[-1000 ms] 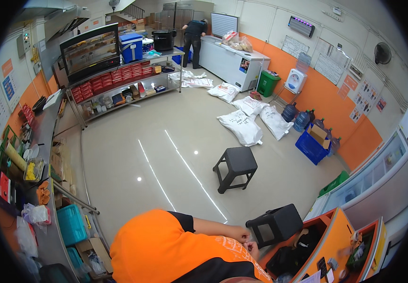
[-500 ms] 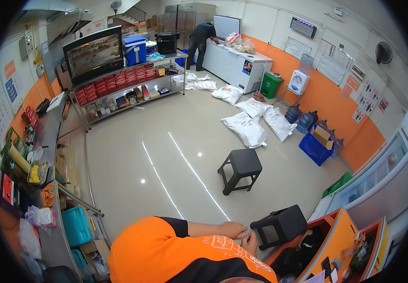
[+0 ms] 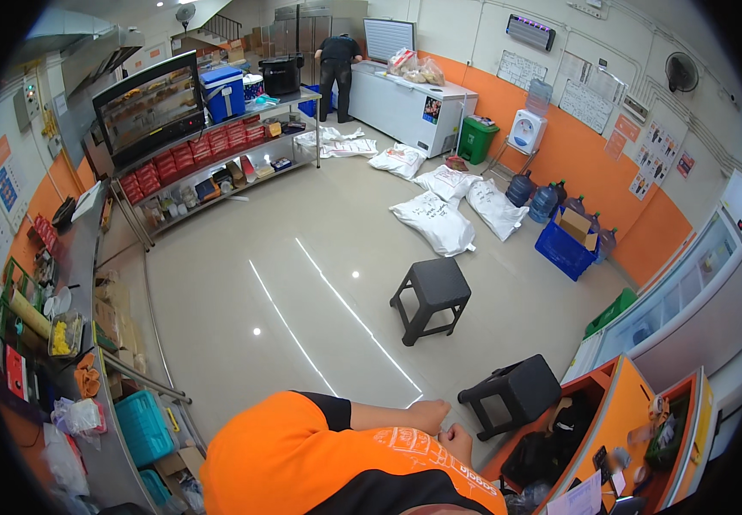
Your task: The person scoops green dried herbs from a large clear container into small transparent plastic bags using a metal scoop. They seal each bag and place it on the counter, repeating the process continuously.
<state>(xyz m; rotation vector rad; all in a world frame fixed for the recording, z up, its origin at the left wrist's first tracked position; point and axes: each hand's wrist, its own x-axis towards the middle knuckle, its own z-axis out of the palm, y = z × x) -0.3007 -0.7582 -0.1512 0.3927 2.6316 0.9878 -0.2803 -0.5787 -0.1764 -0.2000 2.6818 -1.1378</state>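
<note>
Both of my hands are close together in front of my orange shirt (image 3: pixel 302 451), low in the head view. My left hand (image 3: pixel 428 417) reaches across from the left, its fingers curled in. Just below and to the right of it is my right hand (image 3: pixel 457 445), also with bent fingers. Whatever they hold, if anything, is too small to make out. A dark grey plastic stool (image 3: pixel 521 390) stands closest to my hands, on the right. A second dark stool (image 3: pixel 439 285) is farther out on the tiled floor.
White filled sacks (image 3: pixel 433 221) lie on the floor by a blue crate (image 3: pixel 566 251). A steel counter (image 3: pixel 87 403) runs along the left; an orange cabinet (image 3: pixel 624 421) stands at right. A person in dark clothes (image 3: pixel 336 73) stands at a chest freezer (image 3: pixel 409 112).
The view has shifted a little, so the room's things sit slightly higher and farther left. The person at the freezer stands less bent over. My hands stay close together.
</note>
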